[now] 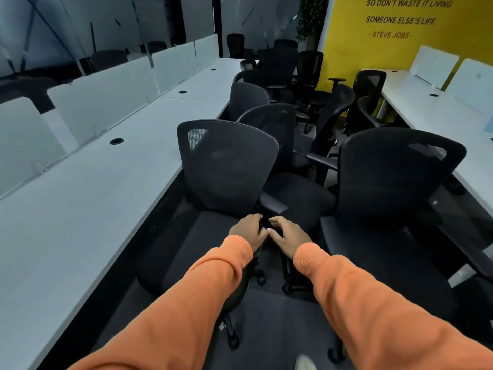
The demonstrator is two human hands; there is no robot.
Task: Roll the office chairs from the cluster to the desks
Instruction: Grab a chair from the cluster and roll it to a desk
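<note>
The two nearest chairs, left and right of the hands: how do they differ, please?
The left chair sits beside the long desk; the right chair stands apart from it. The left hand and right hand are at the left chair's right side; neither touches the right chair. Both chairs are black with mesh backs.

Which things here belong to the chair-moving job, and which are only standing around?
Job: nearest chair, right chair, chair cluster, left desk, right desk, left hand, right hand.
Just there: yellow wall, plant, desk dividers.
</note>
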